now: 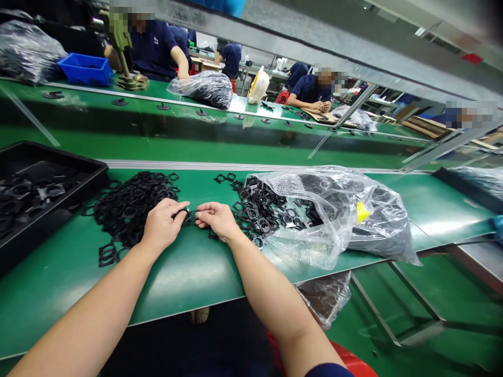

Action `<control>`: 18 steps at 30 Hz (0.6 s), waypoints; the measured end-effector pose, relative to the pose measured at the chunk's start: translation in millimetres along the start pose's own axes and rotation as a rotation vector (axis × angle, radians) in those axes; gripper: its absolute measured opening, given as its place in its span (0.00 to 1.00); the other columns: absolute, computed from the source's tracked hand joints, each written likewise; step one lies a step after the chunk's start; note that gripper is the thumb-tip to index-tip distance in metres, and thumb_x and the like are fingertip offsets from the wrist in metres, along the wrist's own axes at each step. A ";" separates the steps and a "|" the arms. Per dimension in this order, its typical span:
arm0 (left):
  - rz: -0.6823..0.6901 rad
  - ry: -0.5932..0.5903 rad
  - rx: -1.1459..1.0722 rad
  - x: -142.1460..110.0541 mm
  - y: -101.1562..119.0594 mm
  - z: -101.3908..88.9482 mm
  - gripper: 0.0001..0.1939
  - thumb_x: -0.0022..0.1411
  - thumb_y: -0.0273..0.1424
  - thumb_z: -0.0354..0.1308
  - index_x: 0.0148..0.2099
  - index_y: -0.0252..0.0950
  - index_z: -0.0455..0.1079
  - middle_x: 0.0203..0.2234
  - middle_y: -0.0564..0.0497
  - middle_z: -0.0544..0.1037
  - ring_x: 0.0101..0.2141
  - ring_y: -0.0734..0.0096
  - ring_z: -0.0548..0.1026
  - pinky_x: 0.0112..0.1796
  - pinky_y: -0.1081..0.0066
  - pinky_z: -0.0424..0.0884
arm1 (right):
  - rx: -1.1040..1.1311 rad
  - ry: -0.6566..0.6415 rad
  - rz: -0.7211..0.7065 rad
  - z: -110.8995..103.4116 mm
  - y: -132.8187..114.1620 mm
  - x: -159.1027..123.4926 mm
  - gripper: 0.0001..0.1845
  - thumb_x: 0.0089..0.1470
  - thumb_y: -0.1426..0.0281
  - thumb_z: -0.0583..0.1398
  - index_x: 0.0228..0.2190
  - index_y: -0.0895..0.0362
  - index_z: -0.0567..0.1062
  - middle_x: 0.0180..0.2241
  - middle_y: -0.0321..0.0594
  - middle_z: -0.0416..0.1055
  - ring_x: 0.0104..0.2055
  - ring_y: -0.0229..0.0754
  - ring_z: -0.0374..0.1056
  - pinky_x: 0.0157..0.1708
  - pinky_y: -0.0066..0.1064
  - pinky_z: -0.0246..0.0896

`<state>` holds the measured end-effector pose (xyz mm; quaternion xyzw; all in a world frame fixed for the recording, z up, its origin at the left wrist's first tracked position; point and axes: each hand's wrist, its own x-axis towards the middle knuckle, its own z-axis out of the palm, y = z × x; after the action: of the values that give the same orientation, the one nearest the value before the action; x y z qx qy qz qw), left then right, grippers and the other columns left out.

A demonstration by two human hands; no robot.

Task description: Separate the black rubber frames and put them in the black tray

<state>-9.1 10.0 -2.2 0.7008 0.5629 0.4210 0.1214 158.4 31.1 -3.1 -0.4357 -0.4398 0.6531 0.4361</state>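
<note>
Over the green worktop [192, 277], my left hand [163, 222] pinches a small black plastic part [190, 215] between thumb and forefinger. Facing it, my right hand [218, 220] is closed in a pinch at the other side of the same part, whose shape is mostly hidden. A heap of black ring-shaped plastic parts [129, 204] lies just beyond and left of my left hand. More loose black ring parts [261, 209] spread to the right of my right hand, spilling from the mouth of a clear plastic bag [377, 220] with a yellow mark.
A black tray [88, 178] of similar parts stands at the left. Beyond the worktop runs a green conveyor belt [145, 118] with black pieces spaced along it. Co-workers sit across, near a blue bin [86, 69] and a yellow-white fan [258, 85]. A metal beam slants overhead.
</note>
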 end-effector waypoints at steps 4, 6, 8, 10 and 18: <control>0.010 -0.051 0.028 -1.9 1.3 0.9 0.12 0.56 0.33 0.54 0.39 0.37 0.75 0.30 0.51 0.75 0.27 0.71 0.71 0.32 0.72 0.68 | 0.011 -0.072 0.025 2.5 1.5 -2.4 0.23 0.29 0.65 0.72 0.29 0.61 0.73 0.19 0.33 0.71 0.22 0.33 0.70 0.23 0.24 0.65; -0.001 -0.064 0.041 -2.1 1.8 1.4 0.09 0.55 0.33 0.54 0.35 0.38 0.74 0.29 0.51 0.76 0.26 0.72 0.71 0.31 0.72 0.67 | -0.019 -0.080 0.000 3.3 2.6 -2.7 0.21 0.30 0.66 0.71 0.28 0.61 0.73 0.19 0.32 0.71 0.21 0.32 0.69 0.23 0.23 0.65; 0.003 -0.068 0.035 -1.9 2.7 1.5 0.08 0.55 0.33 0.54 0.33 0.38 0.73 0.29 0.51 0.76 0.26 0.72 0.71 0.31 0.72 0.67 | -0.058 -0.097 -0.032 3.8 3.0 -2.9 0.19 0.31 0.67 0.70 0.28 0.60 0.73 0.18 0.31 0.70 0.21 0.31 0.68 0.23 0.23 0.64; 0.001 -0.060 0.009 -2.0 3.6 1.5 0.08 0.55 0.33 0.54 0.33 0.38 0.74 0.28 0.51 0.76 0.27 0.71 0.71 0.31 0.72 0.67 | -0.080 -0.107 -0.051 4.0 2.3 -3.0 0.17 0.32 0.68 0.70 0.27 0.60 0.72 0.18 0.30 0.70 0.20 0.31 0.67 0.22 0.22 0.63; 0.047 -0.158 -0.146 -3.7 3.2 3.3 0.23 0.53 0.38 0.59 0.51 0.38 0.71 0.44 0.45 0.73 0.27 0.73 0.70 0.31 0.70 0.70 | 0.016 0.006 -0.030 -2.4 -2.0 0.7 0.20 0.31 0.67 0.70 0.29 0.60 0.71 0.17 0.29 0.70 0.18 0.31 0.66 0.20 0.22 0.62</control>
<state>-4.5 6.6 -3.8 0.7340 0.5027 0.4074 0.2063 160.9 32.7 -1.9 -0.4276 -0.4399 0.6486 0.4506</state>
